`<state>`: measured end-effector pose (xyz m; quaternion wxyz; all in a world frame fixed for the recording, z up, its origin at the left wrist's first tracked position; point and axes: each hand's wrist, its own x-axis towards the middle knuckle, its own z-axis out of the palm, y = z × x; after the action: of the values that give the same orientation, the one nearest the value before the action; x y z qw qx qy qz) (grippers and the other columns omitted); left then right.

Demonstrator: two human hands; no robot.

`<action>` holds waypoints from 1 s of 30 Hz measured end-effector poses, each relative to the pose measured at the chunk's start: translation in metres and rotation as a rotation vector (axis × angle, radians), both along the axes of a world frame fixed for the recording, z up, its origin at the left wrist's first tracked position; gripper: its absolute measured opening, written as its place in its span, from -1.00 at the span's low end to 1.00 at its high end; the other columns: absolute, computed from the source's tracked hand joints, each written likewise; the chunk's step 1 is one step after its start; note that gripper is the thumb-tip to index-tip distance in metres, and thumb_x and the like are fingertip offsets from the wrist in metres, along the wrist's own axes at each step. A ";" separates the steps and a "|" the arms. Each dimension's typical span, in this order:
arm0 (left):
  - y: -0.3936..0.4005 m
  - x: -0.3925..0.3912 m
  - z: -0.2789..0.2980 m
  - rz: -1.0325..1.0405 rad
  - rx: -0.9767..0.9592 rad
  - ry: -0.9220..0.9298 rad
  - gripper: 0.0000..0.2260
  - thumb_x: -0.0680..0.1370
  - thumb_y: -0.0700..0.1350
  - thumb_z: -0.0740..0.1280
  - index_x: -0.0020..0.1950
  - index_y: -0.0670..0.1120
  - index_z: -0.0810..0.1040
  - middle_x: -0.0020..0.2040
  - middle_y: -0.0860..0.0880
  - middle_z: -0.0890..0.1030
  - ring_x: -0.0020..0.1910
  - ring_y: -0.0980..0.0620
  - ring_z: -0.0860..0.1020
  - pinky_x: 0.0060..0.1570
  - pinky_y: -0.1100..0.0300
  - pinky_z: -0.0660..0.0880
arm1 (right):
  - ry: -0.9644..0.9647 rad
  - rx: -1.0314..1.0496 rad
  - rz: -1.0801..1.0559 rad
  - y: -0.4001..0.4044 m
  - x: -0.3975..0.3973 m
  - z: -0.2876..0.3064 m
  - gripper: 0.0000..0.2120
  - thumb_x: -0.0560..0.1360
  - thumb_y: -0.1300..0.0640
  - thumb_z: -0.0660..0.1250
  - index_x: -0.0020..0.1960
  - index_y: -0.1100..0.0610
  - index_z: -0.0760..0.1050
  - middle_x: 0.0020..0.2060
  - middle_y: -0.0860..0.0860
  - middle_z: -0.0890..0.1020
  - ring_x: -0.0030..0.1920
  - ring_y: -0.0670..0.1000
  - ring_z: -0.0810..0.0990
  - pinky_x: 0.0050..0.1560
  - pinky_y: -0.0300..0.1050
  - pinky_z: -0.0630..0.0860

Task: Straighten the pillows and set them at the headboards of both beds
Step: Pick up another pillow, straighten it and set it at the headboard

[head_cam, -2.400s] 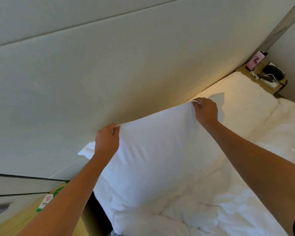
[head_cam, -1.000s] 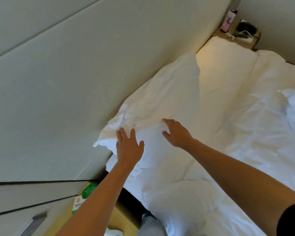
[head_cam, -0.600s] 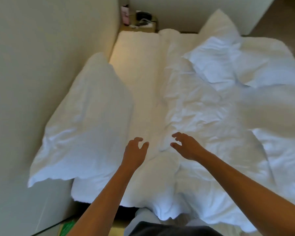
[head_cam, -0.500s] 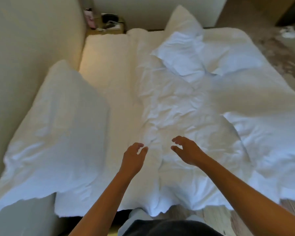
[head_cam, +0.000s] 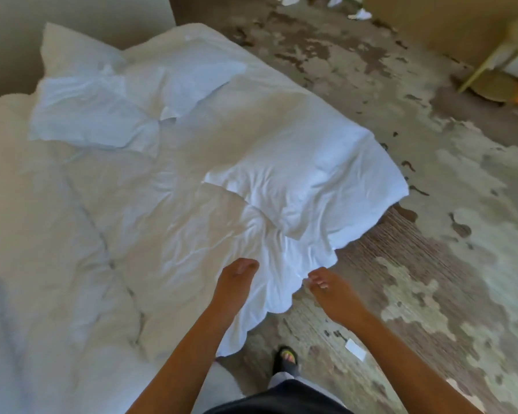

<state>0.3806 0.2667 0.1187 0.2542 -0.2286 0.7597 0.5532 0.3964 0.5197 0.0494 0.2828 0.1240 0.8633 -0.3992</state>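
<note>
The pillows (head_cam: 305, 180) and duvet (head_cam: 108, 234) are white matt cloth, creased all over. The floor (head_cam: 431, 234) looks like rough, mottled carpet. A small paper slip (head_cam: 355, 349) lies flat on it nearby.

- One view only: head cam, wide-angle, sitting above the bed (head_cam: 132, 234) corner and looking steeply down and forward.
- Bed is filling left and centre, patterned floor (head_cam: 431, 204) running along the right out to far.
- Both forearms are entering from the near edge; foot (head_cam: 287, 358) is showing straight below, so it's close in.
- No second view, nothing shared.
</note>
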 end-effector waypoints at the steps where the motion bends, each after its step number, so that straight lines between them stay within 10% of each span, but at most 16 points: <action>1: 0.017 -0.008 0.001 -0.020 -0.007 0.002 -0.86 0.64 -0.02 0.29 0.11 0.06 0.63 0.21 -0.06 0.65 0.23 -0.07 0.60 0.35 -0.15 0.49 | 0.001 0.004 -0.022 0.018 -0.003 -0.001 -0.75 0.63 -0.15 0.34 0.27 -0.13 0.56 0.08 -0.22 0.63 0.16 -0.09 0.65 0.16 -0.03 0.62; 9: 0.059 -0.058 -0.005 0.024 -0.019 -0.035 -0.83 0.62 0.00 0.31 0.11 0.00 0.65 0.04 -0.04 0.69 0.08 -0.08 0.66 0.22 -0.14 0.58 | 0.036 -0.014 -0.028 0.055 -0.083 0.003 -0.74 0.65 -0.10 0.34 0.29 -0.06 0.58 0.03 -0.21 0.62 -0.02 -0.32 0.56 -0.12 -0.43 0.39; 30: 0.102 -0.328 -0.044 0.256 0.093 -0.076 -0.80 0.63 -0.07 0.32 0.06 -0.18 0.65 0.02 -0.19 0.71 -0.06 -0.06 0.65 -0.04 0.06 0.54 | 0.068 0.016 0.069 0.099 -0.376 0.024 -0.82 0.65 -0.03 0.38 0.23 -0.06 0.62 0.12 -0.09 0.69 0.11 -0.11 0.65 0.14 -0.15 0.59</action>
<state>0.0525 0.3690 0.0746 0.2204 -0.3324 0.6875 0.6068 0.0202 0.6186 0.0730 0.2656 0.0828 0.8794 -0.3864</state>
